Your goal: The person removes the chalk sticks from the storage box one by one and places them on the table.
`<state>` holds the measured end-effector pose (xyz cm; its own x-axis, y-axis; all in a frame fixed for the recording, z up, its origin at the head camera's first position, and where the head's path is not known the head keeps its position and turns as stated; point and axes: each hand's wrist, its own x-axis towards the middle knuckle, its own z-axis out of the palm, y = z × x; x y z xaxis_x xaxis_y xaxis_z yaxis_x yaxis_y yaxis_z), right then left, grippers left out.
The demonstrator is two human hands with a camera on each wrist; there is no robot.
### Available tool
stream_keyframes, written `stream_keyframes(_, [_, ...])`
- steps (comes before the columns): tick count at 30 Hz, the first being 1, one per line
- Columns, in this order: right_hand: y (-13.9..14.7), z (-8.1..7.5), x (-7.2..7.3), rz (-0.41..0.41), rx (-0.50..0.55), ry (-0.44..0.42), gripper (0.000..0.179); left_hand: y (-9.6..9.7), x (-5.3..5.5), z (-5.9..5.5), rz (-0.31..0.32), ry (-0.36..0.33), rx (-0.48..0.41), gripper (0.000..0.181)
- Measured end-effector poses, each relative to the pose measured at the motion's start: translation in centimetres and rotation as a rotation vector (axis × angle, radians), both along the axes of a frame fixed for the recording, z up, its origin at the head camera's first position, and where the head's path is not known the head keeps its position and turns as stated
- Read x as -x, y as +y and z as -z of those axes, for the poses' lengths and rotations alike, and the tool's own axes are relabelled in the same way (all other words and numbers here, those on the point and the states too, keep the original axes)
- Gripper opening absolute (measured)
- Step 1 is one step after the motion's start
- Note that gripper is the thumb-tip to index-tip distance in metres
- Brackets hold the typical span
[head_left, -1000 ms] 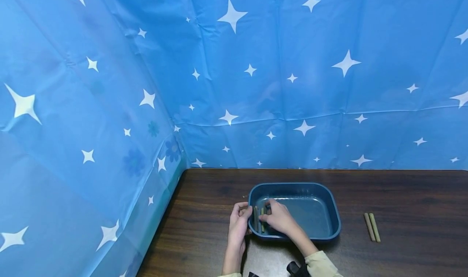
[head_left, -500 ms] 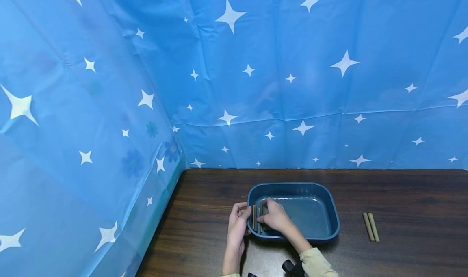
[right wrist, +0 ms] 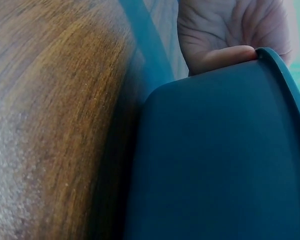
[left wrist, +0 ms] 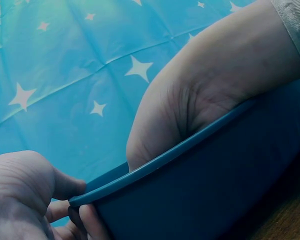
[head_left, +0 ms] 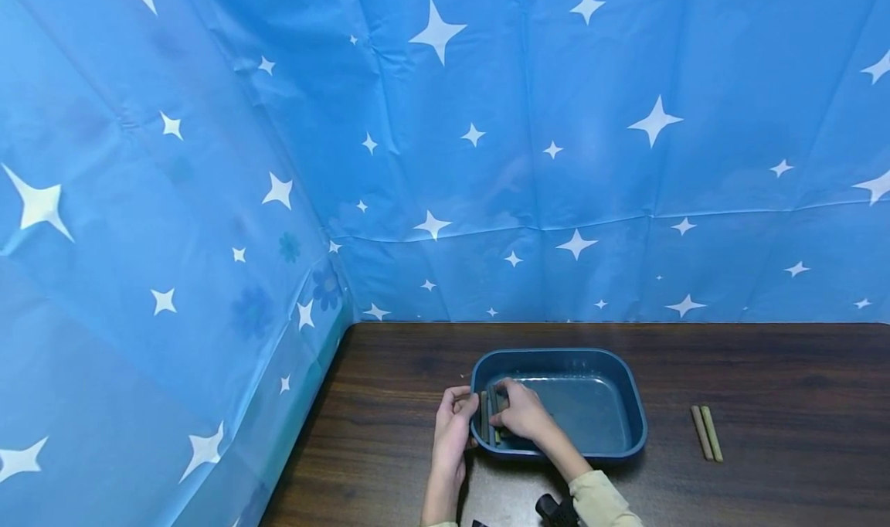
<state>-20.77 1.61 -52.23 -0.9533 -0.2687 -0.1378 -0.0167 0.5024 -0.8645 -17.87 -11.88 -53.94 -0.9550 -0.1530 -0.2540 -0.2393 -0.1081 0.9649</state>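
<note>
My left hand [head_left: 454,421] grips the left end of a dark blue rectangular basin [head_left: 636,423], with thumb and fingers at the rim in the left wrist view. My right hand [head_left: 521,411] reaches inside, near that same end. Its bent fingers pinch a short thin stick, mostly hidden beneath them. Beside it, a brownish stick [head_left: 484,417] and a greyish stick [head_left: 490,419] lie lengthwise along the left wall. In the left wrist view the right hand [left wrist: 165,110] drops behind the basin's wall [left wrist: 200,185], its fingers out of sight.
Two greenish-brown sticks, a left stick [head_left: 701,433] and a right stick [head_left: 712,433], lie side by side to the right of the basin on the dark wooden table [head_left: 786,388]. A blue star-patterned sheet [head_left: 501,164] hangs behind and at the left.
My right hand has shifted slightly left inside the basin, and the sticks by its fingers have moved a little. My left hand stays at the rim; the two sticks outside have not moved.
</note>
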Motion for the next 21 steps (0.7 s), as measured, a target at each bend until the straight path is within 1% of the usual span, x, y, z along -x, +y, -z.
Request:
stream_keyframes(8, [-0.06, -0.12, 0.19, 0.001, -0.018, 0.02, 0.05, 0.02, -0.06, -0.06, -0.002, 0.005, 0.002, 0.035])
stream_keyframes(14, [0.01, 0.28, 0.35, -0.003, -0.011, 0.025, 0.051, 0.03, -0.13, -0.08, 0.004, -0.004, -0.007, 0.034])
stream_keyframes(18, [-0.02, 0.51, 0.49, 0.001, 0.004, 0.02, 0.052, 0.04, -0.15, -0.16, 0.009, -0.004, -0.008, 0.034])
stream_keyframes(21, [-0.06, 0.51, 0.5, 0.011, 0.026, -0.007, 0.053, 0.0, -0.08, -0.21, 0.008, -0.014, -0.007, 0.033])
